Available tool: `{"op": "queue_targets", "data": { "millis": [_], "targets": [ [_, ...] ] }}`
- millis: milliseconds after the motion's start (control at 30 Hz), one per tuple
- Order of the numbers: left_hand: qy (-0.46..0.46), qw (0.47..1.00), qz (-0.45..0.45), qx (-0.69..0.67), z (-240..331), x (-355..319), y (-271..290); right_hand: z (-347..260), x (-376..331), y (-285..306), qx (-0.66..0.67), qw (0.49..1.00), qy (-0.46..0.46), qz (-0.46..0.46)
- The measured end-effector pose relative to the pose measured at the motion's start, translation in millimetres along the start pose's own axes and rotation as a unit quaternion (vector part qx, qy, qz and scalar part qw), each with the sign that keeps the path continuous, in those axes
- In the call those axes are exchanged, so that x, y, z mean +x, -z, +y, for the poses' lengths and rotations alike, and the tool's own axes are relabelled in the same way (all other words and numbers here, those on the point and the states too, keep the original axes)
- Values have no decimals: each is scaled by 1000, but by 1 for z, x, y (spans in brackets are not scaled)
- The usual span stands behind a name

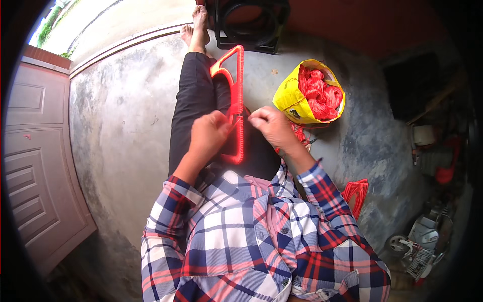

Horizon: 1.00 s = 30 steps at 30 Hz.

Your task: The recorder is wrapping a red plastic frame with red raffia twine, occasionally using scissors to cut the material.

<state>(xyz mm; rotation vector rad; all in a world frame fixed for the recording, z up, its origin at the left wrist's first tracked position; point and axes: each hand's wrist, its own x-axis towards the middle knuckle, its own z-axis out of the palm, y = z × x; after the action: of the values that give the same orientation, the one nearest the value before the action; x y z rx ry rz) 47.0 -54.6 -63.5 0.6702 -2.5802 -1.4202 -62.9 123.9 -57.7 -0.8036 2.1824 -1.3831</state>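
A long red frame with a cord-wrapped rim and a curved inner piece rests lengthwise over my dark-trousered legs. My left hand is closed at the frame's left side, thumb and fingertips pinched together beside the middle crosspiece. What those fingertips grip is too small to make out, perhaps part of the red cord. Just right of the frame, my right hand is also closed in a pinch, apart from the rim. Anything in its fingertips cannot be seen clearly. Loose red cord lies beneath and beside my right wrist.
A yellow bag filled with red cord bundles stands ahead on the right. Another red piece lies by my right elbow. A black stand is at the far side, a panelled door at left, and machinery at right.
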Motion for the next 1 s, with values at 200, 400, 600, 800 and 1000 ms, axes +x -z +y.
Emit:
{"op": "queue_targets", "data": {
  "millis": [200,400,600,800,1000],
  "targets": [
    [-97,995,21,-5,4,-3,-20,3,-1,-33,-95,995,9,-22],
    [172,925,-32,-337,10,11,-3,8,4,-27,80,997,3,21],
    [176,861,-77,-471,30,3,13,-33,8,-10,23,996,74,41],
    [144,863,-100,-475,37,4,15,-29,18,-15,-6,992,126,18],
    [153,884,-40,-440,25,7,0,-40,18,26,434,900,2,34]
  ]
}}
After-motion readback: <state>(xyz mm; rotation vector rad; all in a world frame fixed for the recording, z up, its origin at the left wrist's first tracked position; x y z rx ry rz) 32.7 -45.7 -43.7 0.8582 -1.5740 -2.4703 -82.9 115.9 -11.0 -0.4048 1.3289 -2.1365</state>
